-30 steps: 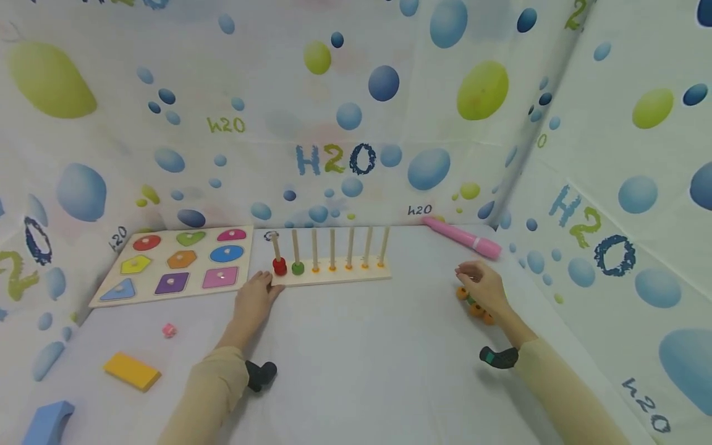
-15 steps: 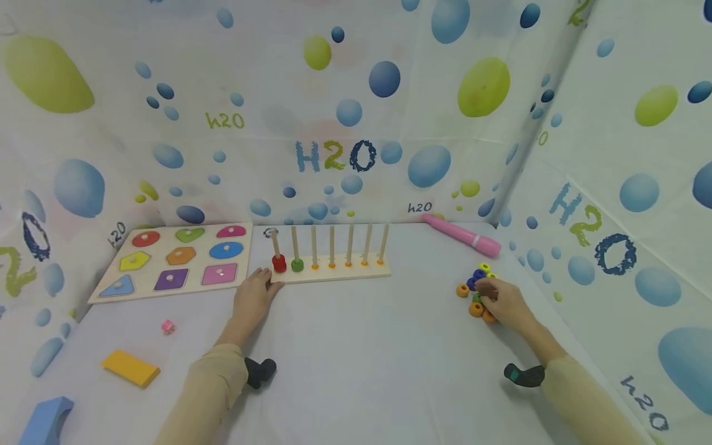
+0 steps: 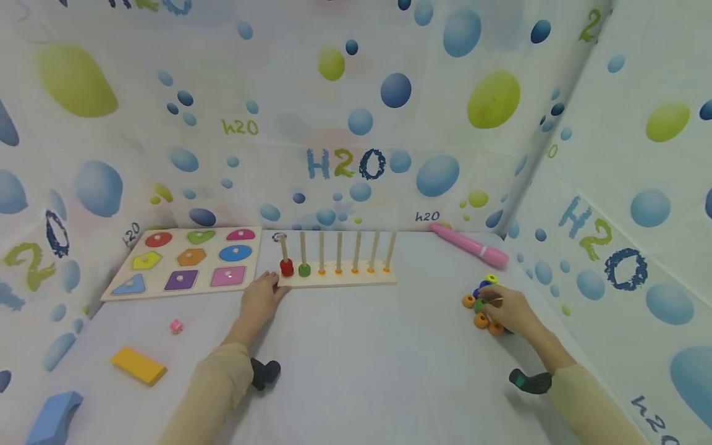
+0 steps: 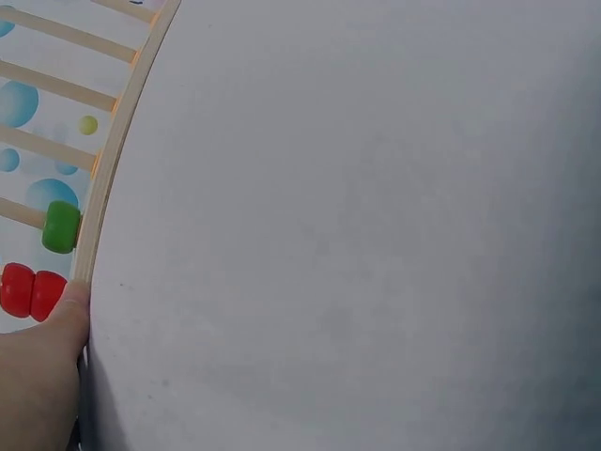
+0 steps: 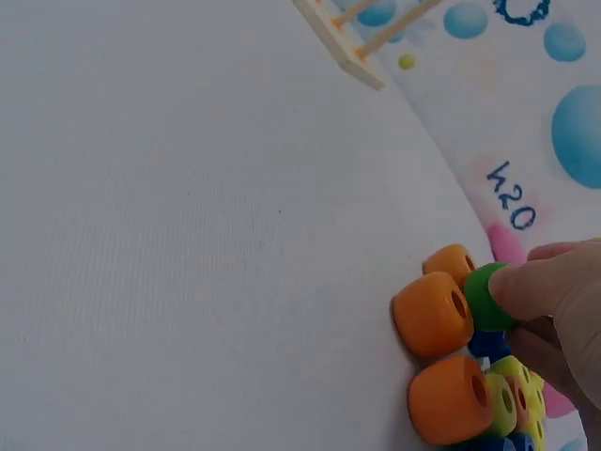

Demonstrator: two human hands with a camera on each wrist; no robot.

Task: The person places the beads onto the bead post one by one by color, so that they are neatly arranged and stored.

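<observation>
A wooden peg board [image 3: 345, 280] with a row of upright pegs stands at the back of the table. Red beads [image 3: 286, 267] sit on its leftmost peg and a green bead [image 3: 304, 270] on the peg beside it. My left hand [image 3: 259, 303] grips the board's left end, thumb at the front edge. At the right, my right hand [image 3: 508, 310] pinches another green bead [image 5: 484, 299] between thumb and fingers, within a pile of loose beads. Orange beads [image 5: 432, 315] lie right beside it, with blue and yellow ones partly hidden behind the fingers.
A shape puzzle board [image 3: 208, 290] lies at the back left. Nearer on the left are a small pink piece [image 3: 176, 326], a yellow block [image 3: 139, 366] and a blue block [image 3: 54, 418]. A pink marker-shaped thing [image 3: 470, 246] lies behind the beads, near the patterned cloth walls.
My right hand has come down into the bead pile, shifting right, and its fingers have closed on a green bead. The left hand stays at the peg board. The head view has shifted slightly.
</observation>
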